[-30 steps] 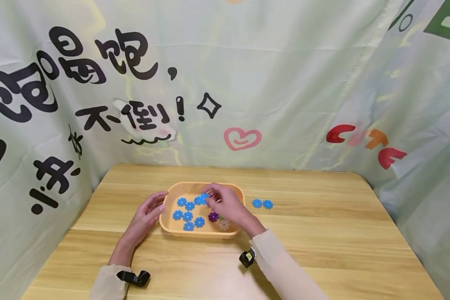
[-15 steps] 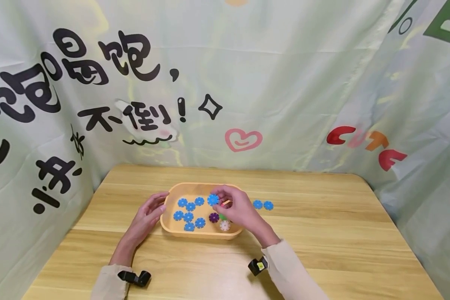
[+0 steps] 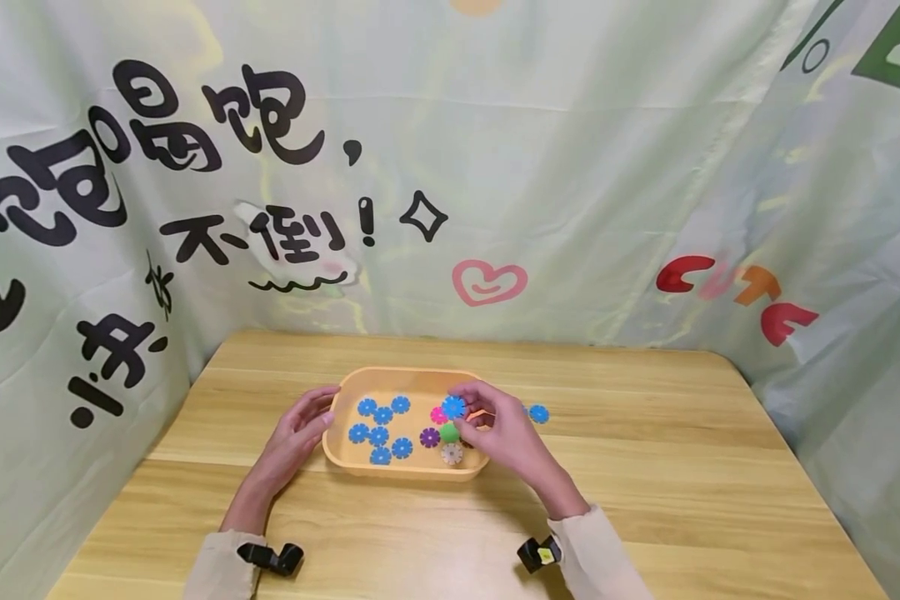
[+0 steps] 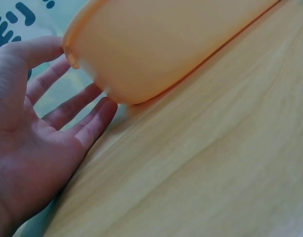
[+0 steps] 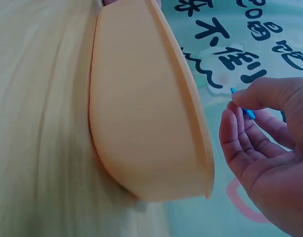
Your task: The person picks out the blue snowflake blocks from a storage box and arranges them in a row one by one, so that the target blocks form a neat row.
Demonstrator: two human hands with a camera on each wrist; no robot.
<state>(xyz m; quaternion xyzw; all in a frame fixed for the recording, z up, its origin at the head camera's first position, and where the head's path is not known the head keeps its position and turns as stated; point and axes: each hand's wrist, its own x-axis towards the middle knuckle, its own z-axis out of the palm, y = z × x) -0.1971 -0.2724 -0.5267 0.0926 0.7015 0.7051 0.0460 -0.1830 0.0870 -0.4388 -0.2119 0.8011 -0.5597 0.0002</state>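
Note:
Between thumb and fingers, my right hand [image 3: 506,425] pinches a blue snowflake disc [image 3: 453,407] over the right part of an orange plastic tray [image 3: 405,473]. The right wrist view shows that disc [image 5: 249,114] edge-on, raised above the tray's rim. My left hand [image 3: 300,425] rests its spread fingertips on the tray's left end, the thumb at the rim in the left wrist view. Several blue discs [image 3: 378,435] lie on the tray's left side. Toward the right lie a purple disc [image 3: 430,437], a green one [image 3: 449,432], a pink one [image 3: 438,415] and a pale one [image 3: 452,453].
Right of the tray, another blue disc [image 3: 540,413] lies on the wooden table [image 3: 645,500], with a second one mostly hidden behind my right hand. A printed curtain [image 3: 570,208] hangs behind the table and along both sides.
My right hand has lifted the blue disc from among the other blue ones and carried it rightward over the tray. The left hand stays at the tray's left end.

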